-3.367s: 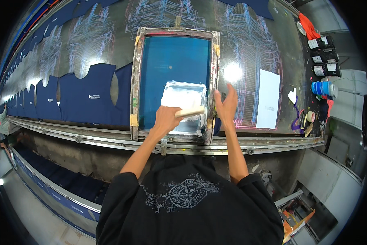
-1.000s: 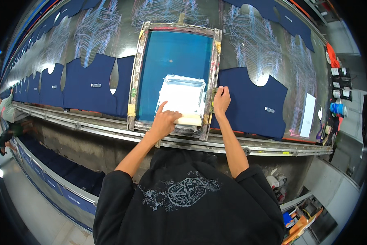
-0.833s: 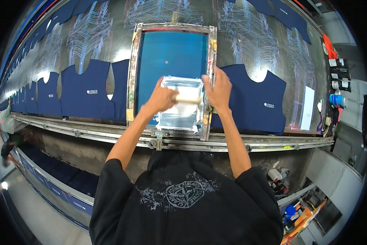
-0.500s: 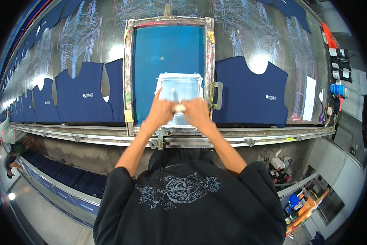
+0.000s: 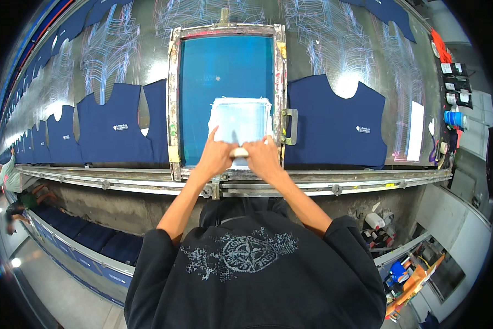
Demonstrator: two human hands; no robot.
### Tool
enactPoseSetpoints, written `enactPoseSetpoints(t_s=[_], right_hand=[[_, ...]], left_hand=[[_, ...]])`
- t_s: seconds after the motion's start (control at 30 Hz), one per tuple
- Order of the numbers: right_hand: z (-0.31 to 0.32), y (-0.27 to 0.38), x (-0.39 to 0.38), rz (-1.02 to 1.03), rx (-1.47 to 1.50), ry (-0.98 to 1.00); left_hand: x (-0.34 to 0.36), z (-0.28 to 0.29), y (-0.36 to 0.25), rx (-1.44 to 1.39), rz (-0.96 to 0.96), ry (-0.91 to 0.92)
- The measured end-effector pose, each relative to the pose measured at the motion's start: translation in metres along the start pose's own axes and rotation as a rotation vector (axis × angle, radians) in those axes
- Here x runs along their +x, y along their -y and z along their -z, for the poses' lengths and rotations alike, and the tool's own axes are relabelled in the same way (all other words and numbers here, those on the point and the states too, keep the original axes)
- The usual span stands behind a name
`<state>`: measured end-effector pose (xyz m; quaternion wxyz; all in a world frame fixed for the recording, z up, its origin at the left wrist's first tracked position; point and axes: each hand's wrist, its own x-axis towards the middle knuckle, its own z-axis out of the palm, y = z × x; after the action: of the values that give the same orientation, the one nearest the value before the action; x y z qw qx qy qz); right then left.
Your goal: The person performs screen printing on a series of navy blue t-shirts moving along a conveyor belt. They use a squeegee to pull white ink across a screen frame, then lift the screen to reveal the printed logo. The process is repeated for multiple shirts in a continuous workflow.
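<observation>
Both hands grip a squeegee (image 5: 239, 152), its pale handle showing between them over the near part of a screen-printing frame. My left hand (image 5: 217, 156) is closed on its left side, the index finger pointing forward along it. My right hand (image 5: 263, 158) is closed around the right side. Most of the squeegee and its blade are hidden by the hands. Under and ahead of them, white ink (image 5: 240, 114) forms a squarish patch on the teal mesh (image 5: 227, 63). The worn wooden screen frame (image 5: 173, 82) lies on the long table, a metal handle (image 5: 292, 127) at its right side.
Navy shirt panels with small white prints lie at the right (image 5: 337, 129) and left (image 5: 112, 123) of the frame. A metal rail (image 5: 290, 189) runs along the near table edge. Blue tape (image 5: 454, 119) and tools sit at the right edge. Another person (image 5: 10, 178) stands far left.
My hands and the squeegee have come slightly toward me. The ink patch ahead of them looks whiter and more even. The screen frame has stayed in place.
</observation>
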<state>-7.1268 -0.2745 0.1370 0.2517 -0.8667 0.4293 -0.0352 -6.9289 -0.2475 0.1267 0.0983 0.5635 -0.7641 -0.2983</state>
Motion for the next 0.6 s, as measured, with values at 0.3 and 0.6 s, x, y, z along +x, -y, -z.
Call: enactPoseSetpoints(t_s=[0.3, 0.6], right_hand=[[0.037, -0.093, 0.028, -0.880, 1.033, -0.315], [0.036, -0.025, 0.054, -0.646, 0.880, -0.822]], left_hand=[[0.089, 0.062, 0.028, 0.113, 0.028, -0.167], [-0.089, 0.019, -0.008, 0.042, -0.042, -0.401]])
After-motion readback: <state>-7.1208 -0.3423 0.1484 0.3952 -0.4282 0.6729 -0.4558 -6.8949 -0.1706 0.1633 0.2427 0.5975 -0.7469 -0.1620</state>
